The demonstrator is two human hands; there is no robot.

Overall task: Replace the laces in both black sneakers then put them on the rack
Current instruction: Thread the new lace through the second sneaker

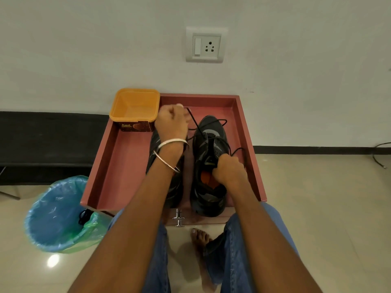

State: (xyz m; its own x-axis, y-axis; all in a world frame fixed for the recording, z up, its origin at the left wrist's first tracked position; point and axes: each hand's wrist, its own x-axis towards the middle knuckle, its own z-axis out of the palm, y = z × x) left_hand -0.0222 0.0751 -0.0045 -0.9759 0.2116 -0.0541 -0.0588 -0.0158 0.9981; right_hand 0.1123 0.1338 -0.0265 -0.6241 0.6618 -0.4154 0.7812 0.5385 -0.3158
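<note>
Two black sneakers stand in a reddish-brown drawer (110, 157). The right sneaker (208, 191) has a black lace (195, 122) threaded loosely through its upper eyelets. My left hand (172, 122) pinches one end of that lace and holds it taut above the toe. My right hand (229, 169) grips the tongue at the shoe's opening, where an orange insole shows. The left sneaker (176, 187) lies mostly hidden under my left forearm.
An orange plastic tub (135, 106) stands in the drawer's far left corner. A bin with a blue liner (57, 212) stands on the floor to the left, something black hanging at its rim. A wall socket (206, 46) is above. My knees and a bare foot are below the drawer.
</note>
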